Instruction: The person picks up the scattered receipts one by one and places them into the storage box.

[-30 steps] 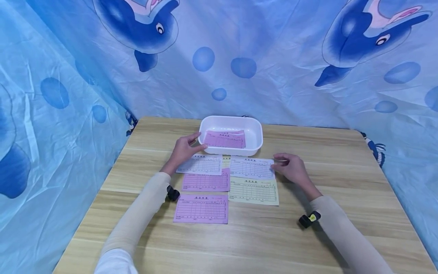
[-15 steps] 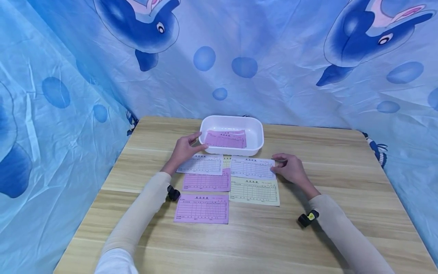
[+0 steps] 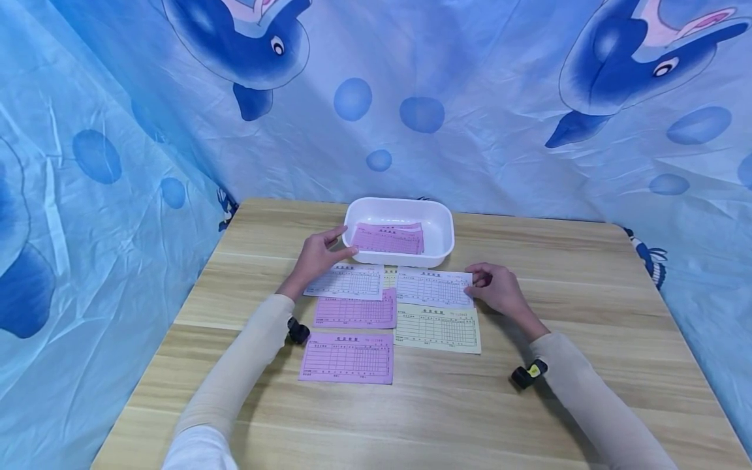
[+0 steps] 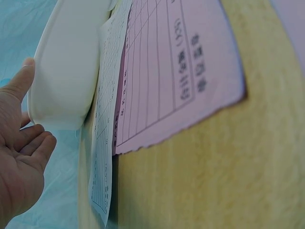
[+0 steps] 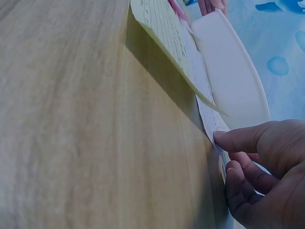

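In the head view, my right hand pinches the right edge of a white receipt slip. The right wrist view shows my thumb on this slip's edge and the other fingers curled below it. My left hand is at the left end of a white plastic basin, thumb and a finger touching its rim, the other fingers loosely bent. Pink receipt slips lie inside the basin. Another white receipt slip is partly hidden by my left hand.
A pink slip and a mostly covered yellow slip lie beneath the left white slip. A yellow slip lies before the held one, and a single pink slip lies nearest. The wooden table meets a blue dolphin curtain.
My right-hand fingers have drawn in slightly at the white slip's edge. The left hand, basin and other slips keep their places; the whole view drifts slightly.
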Tool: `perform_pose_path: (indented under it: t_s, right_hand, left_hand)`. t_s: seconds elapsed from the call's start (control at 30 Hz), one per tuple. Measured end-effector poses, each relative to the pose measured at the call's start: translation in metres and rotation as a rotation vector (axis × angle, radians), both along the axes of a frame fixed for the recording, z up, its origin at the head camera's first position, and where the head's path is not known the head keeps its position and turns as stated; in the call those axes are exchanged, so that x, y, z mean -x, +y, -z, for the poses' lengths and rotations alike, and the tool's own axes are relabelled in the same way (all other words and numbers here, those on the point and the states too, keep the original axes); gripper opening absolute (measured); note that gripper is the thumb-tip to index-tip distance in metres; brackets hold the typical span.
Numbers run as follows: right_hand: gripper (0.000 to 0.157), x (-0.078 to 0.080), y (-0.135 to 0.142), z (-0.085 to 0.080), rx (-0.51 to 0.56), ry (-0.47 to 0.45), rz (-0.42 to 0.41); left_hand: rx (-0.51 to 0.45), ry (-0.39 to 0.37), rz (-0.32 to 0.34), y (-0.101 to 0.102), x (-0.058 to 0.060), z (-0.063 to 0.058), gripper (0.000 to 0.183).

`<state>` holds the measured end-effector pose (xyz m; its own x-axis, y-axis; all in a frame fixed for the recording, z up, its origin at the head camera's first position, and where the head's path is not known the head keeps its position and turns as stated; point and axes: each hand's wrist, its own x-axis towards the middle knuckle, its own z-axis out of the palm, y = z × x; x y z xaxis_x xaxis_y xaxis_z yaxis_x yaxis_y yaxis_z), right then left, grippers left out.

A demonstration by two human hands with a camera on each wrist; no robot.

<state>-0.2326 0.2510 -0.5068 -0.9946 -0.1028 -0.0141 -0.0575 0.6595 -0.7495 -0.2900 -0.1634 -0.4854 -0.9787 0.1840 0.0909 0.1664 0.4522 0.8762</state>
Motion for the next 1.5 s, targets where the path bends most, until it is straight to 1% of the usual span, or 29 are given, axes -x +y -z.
perform_pose_path:
  t_s: [0.2,0.37,0.57,0.77,1.2,1.5]
  right_hand:
    - [0.027,-0.002,0.001,0.002,-0.024,0.008,0.005]
    - [0.020,-0.004,0.001,0.001,-0.037,0.024,0.006]
    - [0.015,-0.004,0.004,-0.001,-0.019,0.047,-0.008]
    - [0.012,-0.006,0.006,-0.003,0.013,0.053,-0.003]
    - [0.012,-0.009,0.009,-0.015,0.111,0.022,-0.001]
    - [0.013,-0.011,0.011,-0.025,0.114,0.014,-0.016]
  left_hand:
    - [0.009,0.004,0.000,0.000,0.002,0.001,0.076]
    - [0.011,-0.009,-0.006,0.000,0.003,0.002,0.077]
    - [0.005,-0.019,-0.008,0.000,0.002,-0.001,0.077]
    - [0.006,-0.021,-0.003,0.000,0.002,-0.002,0.077]
    - [-0.004,-0.011,0.012,-0.002,0.004,0.000,0.075]
    - [-0.006,-0.010,0.007,-0.004,0.005,0.003,0.077]
